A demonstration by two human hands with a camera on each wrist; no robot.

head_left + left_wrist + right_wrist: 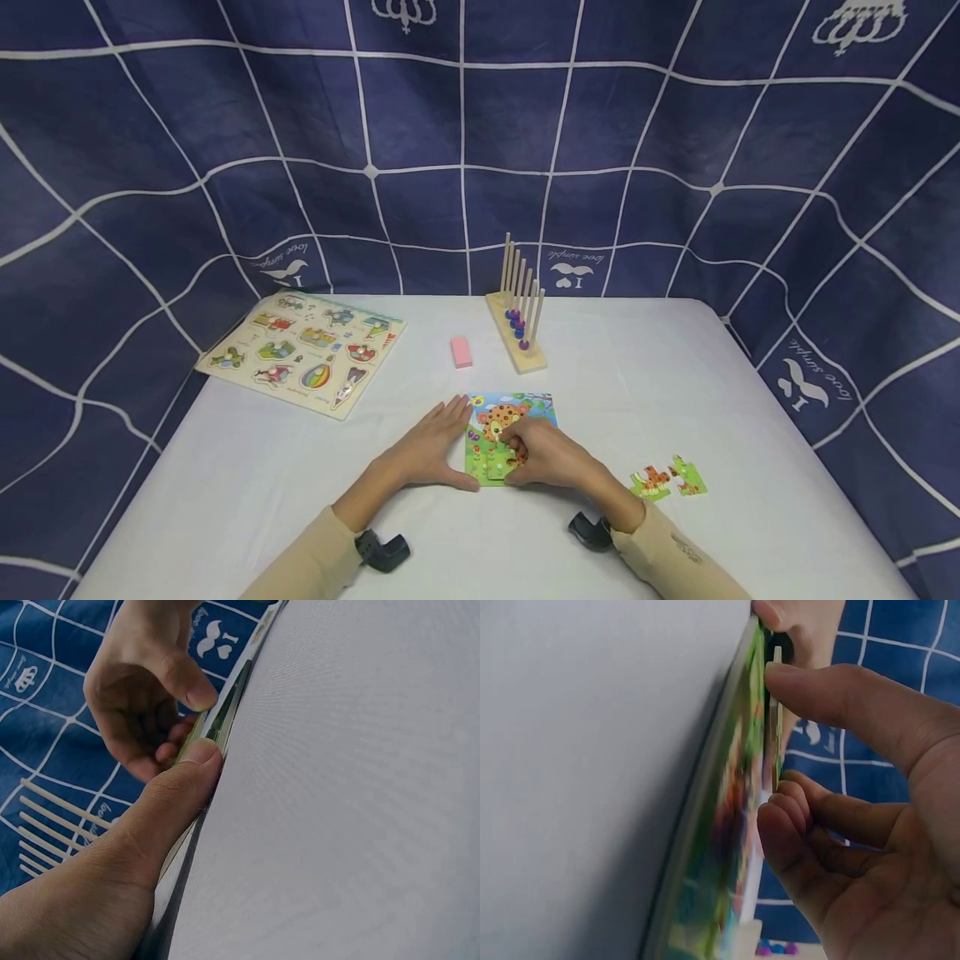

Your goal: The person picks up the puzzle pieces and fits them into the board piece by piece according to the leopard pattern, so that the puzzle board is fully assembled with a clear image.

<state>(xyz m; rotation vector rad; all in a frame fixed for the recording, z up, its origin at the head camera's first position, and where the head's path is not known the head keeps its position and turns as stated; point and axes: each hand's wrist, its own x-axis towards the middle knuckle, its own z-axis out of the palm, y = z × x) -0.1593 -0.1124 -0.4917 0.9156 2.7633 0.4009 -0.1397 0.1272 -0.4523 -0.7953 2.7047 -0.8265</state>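
A leopard jigsaw puzzle board (474,471) lies in front of me, with spotted head, grass and sky printed in colour. My left hand (431,450) rests along its left side with fingers straight, the thumb at the lower edge. Over the board's lower part, my right hand (551,452) pinches a thin puzzle piece (775,724) between thumb and fingers. That piece is tilted slightly off the board in the right wrist view. Two loose puzzle pieces, one orange and green (650,483) and another mostly green (688,476), lie right of the board, near my right wrist.
Farther back stands a wooden peg rack (529,358) with blue and purple beads. A pink block (461,352) lies left of it. At the far left is a wooden picture board (300,367) of vehicles. A blue checked curtain (480,208) hangs behind the white table (420,542).
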